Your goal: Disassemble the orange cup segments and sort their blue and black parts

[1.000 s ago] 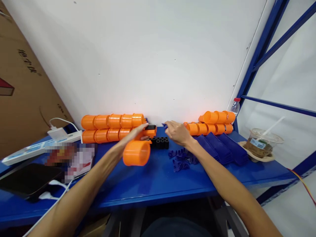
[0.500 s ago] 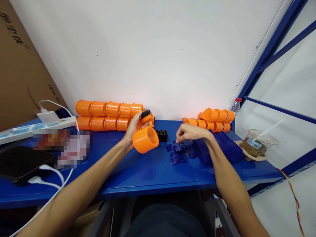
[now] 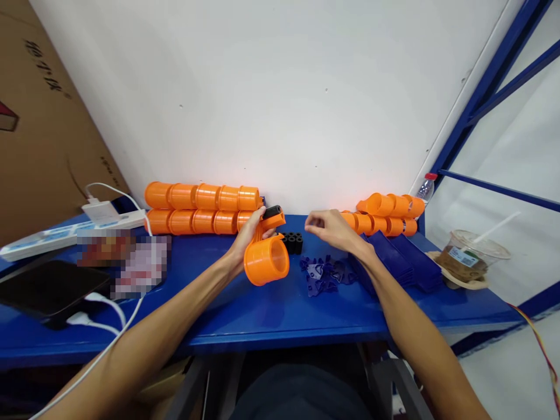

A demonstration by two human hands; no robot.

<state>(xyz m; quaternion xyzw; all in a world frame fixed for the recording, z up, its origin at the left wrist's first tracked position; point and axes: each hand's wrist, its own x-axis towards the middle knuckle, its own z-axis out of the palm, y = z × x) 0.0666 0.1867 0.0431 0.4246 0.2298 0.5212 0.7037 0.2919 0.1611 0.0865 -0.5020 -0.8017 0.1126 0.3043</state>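
My left hand is wrapped round an orange cup-shaped plastic part, whose round open end faces right and towards me. A black cylindrical piece sits at the top of this part. My right hand hangs above the table with its fingers curled in a pinch; whatever lies between the fingertips is hidden. Below it is a pile of small dark blue plastic pieces. Several black tube-shaped pieces stand grouped between my hands, behind the pile.
Stacked orange cylinders line the wall on the left, with more orange cylinders on the right. Blue flat sheets lie by my right forearm. A drink cup, a bottle, a power strip and a black device stand around.
My right hand has risen from the blue pieces, up and away from me. The orange part in my left hand has turned slightly. The whole view has shifted a little.
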